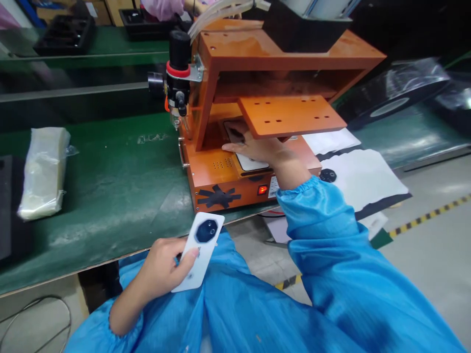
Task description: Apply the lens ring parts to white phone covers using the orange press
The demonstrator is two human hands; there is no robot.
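My left hand [165, 267] is closed around a white phone back cover [200, 250] with a round black camera ring, held over my lap near the green table edge. My right hand [257, 149] reaches into the orange press machine [279, 59], fingers lying flat on another white cover [252, 164] that sits in the fixture on the machine's base. An orange perforated plate [290, 115] hangs just above that hand. Both arms wear blue sleeves.
A green mat table [110, 181] carries a clear plastic bag of parts [42, 171] at the left. White sheets [360, 174] and a small black ring [327, 175] lie right of the machine. Black trays [64, 34] stand at the back. A black regulator [179, 68] sticks out on the machine's left.
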